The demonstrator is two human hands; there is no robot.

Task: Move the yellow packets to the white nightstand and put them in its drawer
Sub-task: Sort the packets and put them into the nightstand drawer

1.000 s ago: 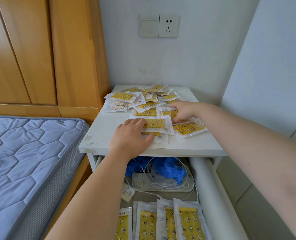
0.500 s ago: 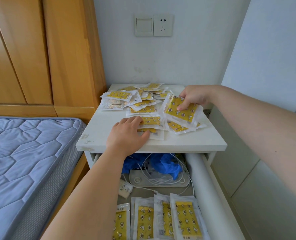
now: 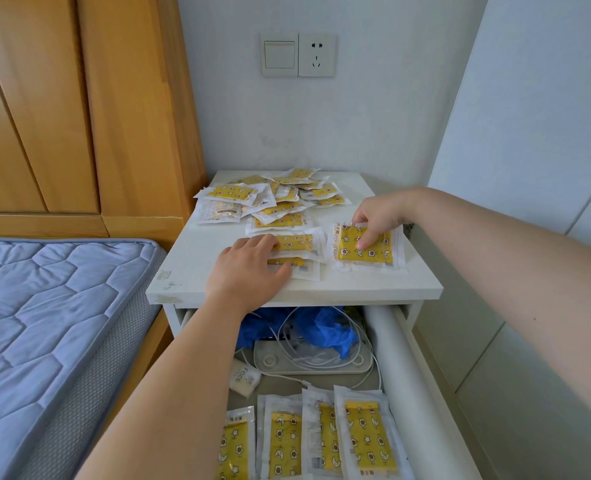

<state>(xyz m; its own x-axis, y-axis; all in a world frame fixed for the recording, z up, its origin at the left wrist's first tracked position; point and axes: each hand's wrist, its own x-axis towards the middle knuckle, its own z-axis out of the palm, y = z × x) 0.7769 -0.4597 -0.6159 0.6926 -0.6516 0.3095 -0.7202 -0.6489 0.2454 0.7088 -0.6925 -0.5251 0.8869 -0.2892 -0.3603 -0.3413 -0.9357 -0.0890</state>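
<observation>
Several yellow packets (image 3: pixel 280 202) lie scattered on top of the white nightstand (image 3: pixel 197 271). My right hand (image 3: pixel 379 216) pinches a small stack of yellow packets (image 3: pixel 366 251) at the right side of the top, their lower edge resting on it. My left hand (image 3: pixel 249 268) lies flat on two other packets (image 3: pixel 296 244) near the front edge, fingers curled over them. Below, the drawer (image 3: pixel 422 393) stands pulled out, with several yellow packets (image 3: pixel 366 438) lined up upright at its front.
The drawer's back holds a blue crumpled bag (image 3: pixel 321 327), white cables on a flat white device (image 3: pixel 315 362) and a small white sachet (image 3: pixel 244 377). A blue mattress (image 3: pixel 45 323) lies left, a wooden wardrobe (image 3: pixel 79 116) behind it, a white wall panel right.
My right hand picked up packets from the pile, lifted them, and has brought them down toward the right front of the top. The left hand stayed on its packets.
</observation>
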